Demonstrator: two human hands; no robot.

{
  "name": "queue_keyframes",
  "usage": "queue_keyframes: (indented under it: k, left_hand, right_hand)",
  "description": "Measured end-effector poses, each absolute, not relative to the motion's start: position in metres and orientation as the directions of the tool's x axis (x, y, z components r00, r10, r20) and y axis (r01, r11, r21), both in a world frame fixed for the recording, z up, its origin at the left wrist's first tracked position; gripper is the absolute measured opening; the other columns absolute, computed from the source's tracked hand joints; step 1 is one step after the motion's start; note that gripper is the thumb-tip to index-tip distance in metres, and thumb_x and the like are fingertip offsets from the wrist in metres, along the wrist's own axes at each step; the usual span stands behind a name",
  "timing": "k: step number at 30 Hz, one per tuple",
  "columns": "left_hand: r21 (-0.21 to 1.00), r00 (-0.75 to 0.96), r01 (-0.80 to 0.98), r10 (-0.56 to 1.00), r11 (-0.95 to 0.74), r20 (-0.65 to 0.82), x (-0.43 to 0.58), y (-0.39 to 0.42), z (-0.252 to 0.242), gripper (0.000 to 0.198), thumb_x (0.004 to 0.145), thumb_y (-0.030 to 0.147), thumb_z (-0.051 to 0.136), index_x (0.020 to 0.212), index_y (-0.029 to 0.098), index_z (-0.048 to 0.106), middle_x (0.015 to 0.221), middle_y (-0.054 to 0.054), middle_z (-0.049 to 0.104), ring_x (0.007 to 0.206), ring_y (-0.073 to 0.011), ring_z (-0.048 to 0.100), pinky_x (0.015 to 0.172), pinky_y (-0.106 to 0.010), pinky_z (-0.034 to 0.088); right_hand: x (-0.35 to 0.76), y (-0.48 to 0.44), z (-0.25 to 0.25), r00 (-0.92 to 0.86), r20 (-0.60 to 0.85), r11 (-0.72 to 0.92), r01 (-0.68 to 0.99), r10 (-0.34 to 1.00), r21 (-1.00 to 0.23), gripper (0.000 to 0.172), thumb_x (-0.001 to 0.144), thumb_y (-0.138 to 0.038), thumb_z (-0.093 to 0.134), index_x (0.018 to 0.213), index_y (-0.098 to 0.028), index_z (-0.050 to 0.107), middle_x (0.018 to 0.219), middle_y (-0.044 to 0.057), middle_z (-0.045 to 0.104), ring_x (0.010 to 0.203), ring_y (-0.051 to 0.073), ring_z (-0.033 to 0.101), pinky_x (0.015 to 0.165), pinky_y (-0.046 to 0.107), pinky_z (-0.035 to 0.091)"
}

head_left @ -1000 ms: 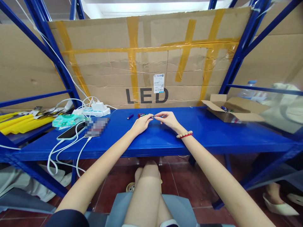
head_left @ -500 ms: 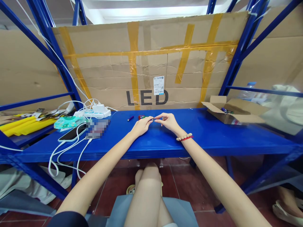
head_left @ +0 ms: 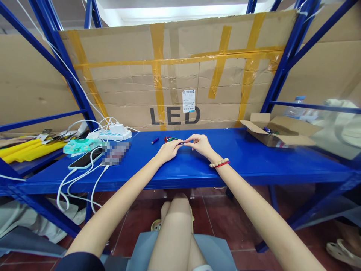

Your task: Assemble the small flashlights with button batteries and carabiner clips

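My left hand [head_left: 170,149] rests over the blue tabletop [head_left: 234,162], its fingers closed in a pinch. Facing it, my right hand [head_left: 201,145] also pinches, thumb and forefinger together, with a beaded bracelet on the wrist. The fingertips of both hands meet at a small dark, shiny piece [head_left: 183,143], mostly hidden and too small to name. Just behind my left fingers lie several small red and green pieces [head_left: 169,139], partly covered by the hand. A short purple cylinder [head_left: 155,140] lies on the table to their left.
An open cardboard box [head_left: 278,140] with small coloured items stands at the right. On the left are a phone [head_left: 86,158], white cables, a power strip [head_left: 114,133] and a green tissue pack [head_left: 81,145]. A large taped cardboard sheet [head_left: 126,94] closes off the back.
Both hands keep nearly the same pose, fingertips together at the small piece. The camera view has shifted very slightly. Nothing else has visibly moved on the table.
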State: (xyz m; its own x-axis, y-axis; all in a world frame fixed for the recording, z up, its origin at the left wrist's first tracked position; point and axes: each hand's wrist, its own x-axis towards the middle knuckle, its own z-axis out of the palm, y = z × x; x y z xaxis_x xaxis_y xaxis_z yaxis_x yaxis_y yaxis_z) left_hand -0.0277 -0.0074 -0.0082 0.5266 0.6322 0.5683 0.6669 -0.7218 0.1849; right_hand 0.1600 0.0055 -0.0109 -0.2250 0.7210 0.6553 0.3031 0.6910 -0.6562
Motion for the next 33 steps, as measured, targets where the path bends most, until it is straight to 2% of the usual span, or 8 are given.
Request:
queue_keyframes:
  k: [11,20,28,33]
  left_hand:
    - [0.137,0.528,0.696,0.631,-0.705,0.568,-0.0277,-0.0096,-0.0081,0.025,0.092,0.023,0.041,0.11,0.022,0.059,0.114,-0.003,0.065,0.105,-0.0175,0.06,0.09,-0.029,0.049]
    - [0.154,0.581,0.619,0.581,-0.77,0.571,-0.0306,-0.0062,-0.0091,0.023,0.091,0.025,0.041,0.103,0.019,0.059,0.107,-0.005,0.066,0.099,-0.0183,0.061,0.089,-0.031,0.048]
    - [0.195,0.605,0.592,0.591,-0.782,0.534,-0.0294,-0.0106,-0.0048,0.022,0.092,0.024,0.038,0.099,0.018,0.058,0.105,-0.007,0.066,0.097,-0.019,0.061,0.088,-0.031,0.047]
    - [0.161,0.601,0.618,0.595,-0.769,0.533,-0.029,-0.0135,-0.0044,0.025,0.094,0.025,0.034,0.103,0.017,0.056,0.106,-0.009,0.065,0.097,-0.0204,0.061,0.085,-0.033,0.048]
  right_hand:
    - [0.1595,0.0065,-0.0126,-0.233,0.647,0.687,0.295,0.726,-0.664,0.036,0.062,-0.051,0.073,0.073,-0.016,0.072,0.077,0.006,0.07,0.042,0.009,0.052,0.045,0.025,0.043]
    - [0.1622,0.0051,-0.0122,-0.253,0.64,0.684,0.368,0.725,-0.63,0.035,0.064,-0.051,0.071,0.071,-0.017,0.072,0.074,0.004,0.068,0.042,0.008,0.052,0.045,0.024,0.04]
    - [0.1606,0.0018,-0.0105,-0.222,0.593,0.629,0.371,0.774,-0.683,0.038,0.062,-0.053,0.071,0.07,-0.016,0.071,0.072,0.005,0.068,0.042,0.008,0.051,0.046,0.024,0.04]
    - [0.1581,-0.0019,-0.0064,-0.213,0.539,0.578,0.367,0.815,-0.729,0.038,0.061,-0.05,0.072,0.073,-0.014,0.072,0.07,0.006,0.069,0.043,0.01,0.053,0.046,0.023,0.04]
